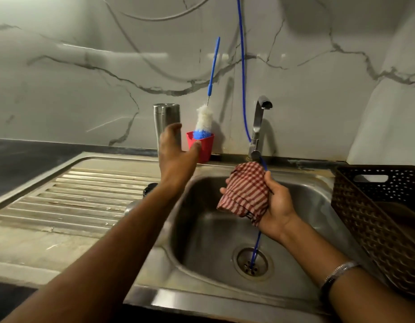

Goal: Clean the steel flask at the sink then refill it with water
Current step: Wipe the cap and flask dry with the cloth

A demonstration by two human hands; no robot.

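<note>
Filling the space under both hands, the sink (201,241) lies with its ribbed drainboard (85,194) below the left forearm. Beyond the right hand (277,206) stands the tap (257,127); that hand grips a checked cloth (245,192) over the basin. Just past the left hand (176,152), fingers spread and holding nothing, stands the flask (165,117), upright beside a red cup (205,145) holding a brush (205,120).

Flask (166,120) left of cup (204,148)
</note>
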